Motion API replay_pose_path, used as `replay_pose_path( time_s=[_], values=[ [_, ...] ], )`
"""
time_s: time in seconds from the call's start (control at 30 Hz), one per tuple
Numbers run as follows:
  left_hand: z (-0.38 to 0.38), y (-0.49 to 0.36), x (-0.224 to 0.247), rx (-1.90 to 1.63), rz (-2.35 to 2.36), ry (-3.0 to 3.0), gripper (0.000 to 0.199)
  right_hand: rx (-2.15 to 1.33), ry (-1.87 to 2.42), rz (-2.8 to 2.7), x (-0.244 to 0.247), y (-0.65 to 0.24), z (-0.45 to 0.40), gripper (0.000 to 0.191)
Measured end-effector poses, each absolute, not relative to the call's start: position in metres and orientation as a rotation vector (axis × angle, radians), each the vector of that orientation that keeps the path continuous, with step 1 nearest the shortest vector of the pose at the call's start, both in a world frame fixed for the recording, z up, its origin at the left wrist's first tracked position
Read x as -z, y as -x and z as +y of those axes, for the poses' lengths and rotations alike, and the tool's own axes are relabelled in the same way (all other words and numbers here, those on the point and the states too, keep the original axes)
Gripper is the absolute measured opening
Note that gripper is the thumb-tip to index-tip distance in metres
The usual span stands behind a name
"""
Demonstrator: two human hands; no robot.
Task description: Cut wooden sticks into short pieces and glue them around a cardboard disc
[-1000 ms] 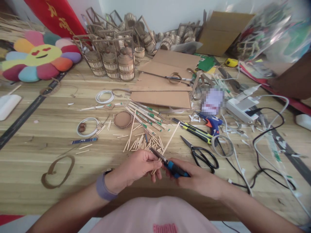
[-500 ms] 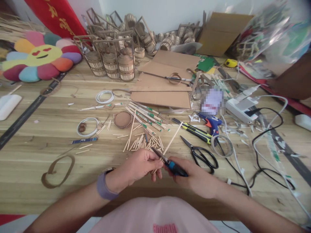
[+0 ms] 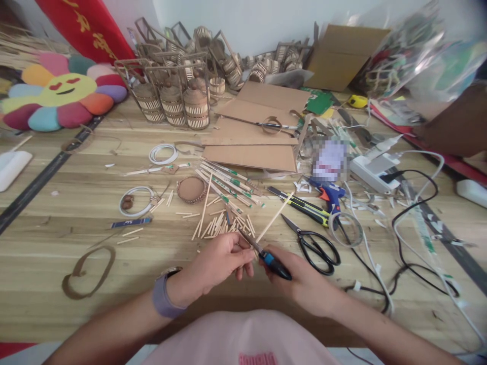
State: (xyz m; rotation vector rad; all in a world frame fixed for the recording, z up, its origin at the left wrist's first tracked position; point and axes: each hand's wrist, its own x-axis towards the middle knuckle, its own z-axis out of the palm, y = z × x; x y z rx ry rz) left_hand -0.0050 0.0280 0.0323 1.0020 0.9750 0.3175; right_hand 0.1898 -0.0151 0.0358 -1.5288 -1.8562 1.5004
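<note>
To my left a white coil (image 3: 135, 214) lies around some brown beads (image 3: 127, 202), then comes a round base (image 3: 191, 189) with a woven rim, and short sticks (image 3: 217, 223) are heaped just past my left hand (image 3: 224, 261), its fingers drawn in by the blade, though I can't tell what they grip. A long pale stick (image 3: 276, 216) slants up rightward from between my hands, across the black-and-blue cutter (image 3: 274, 264) my right hand (image 3: 300, 284) is wrapped around. Farther right lie black scissors (image 3: 300, 233), yellow-and-black knives (image 3: 302, 207) and a blue glue gun (image 3: 333, 198).
</note>
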Motion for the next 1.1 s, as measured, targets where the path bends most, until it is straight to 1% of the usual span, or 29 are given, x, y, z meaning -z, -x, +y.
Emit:
replay_pose_path(
  time_s=[0.07, 0.17, 0.27, 0.33, 0.7, 0.93, 1.1],
  values=[
    [0.0276, 0.0053, -0.0316, -0.342, 0.978, -1.029, 0.024, -1.569, 1.510, -1.820, -0.0380, -0.1930, -0.0124, 0.023],
    [0.0266, 0.0048, -0.0308, -0.350, 0.965, -1.049, 0.027, -1.767, 1.424, -1.677, -0.0423, -0.1971, -0.0089, 0.030],
    [0.0253, 0.0034, -0.0306, -0.378, 0.960, -1.040, 0.027, -1.927, 1.400, -1.489, -0.0441, -0.1972, -0.0083, 0.030],
    [0.0245, 0.0027, -0.0305, -0.395, 0.963, -1.038, 0.026, -1.965, 1.407, -1.424, -0.0436, -0.1959, -0.0094, 0.031],
    [0.0221, -0.0009, -0.0326, -0.412, 0.952, -0.984, 0.025, -1.853, 1.445, -1.540, -0.0406, -0.1987, -0.0134, 0.035],
    [0.0212, -0.0022, -0.0318, -0.407, 0.955, -0.948, 0.027, -1.850, 1.472, -1.662, -0.0458, -0.2012, -0.0115, 0.032],
    [0.0203, -0.0038, -0.0341, -0.408, 0.981, -0.968, 0.028, -1.785, 1.492, -1.706, -0.0414, -0.2004, -0.0132, 0.030]
  ],
)
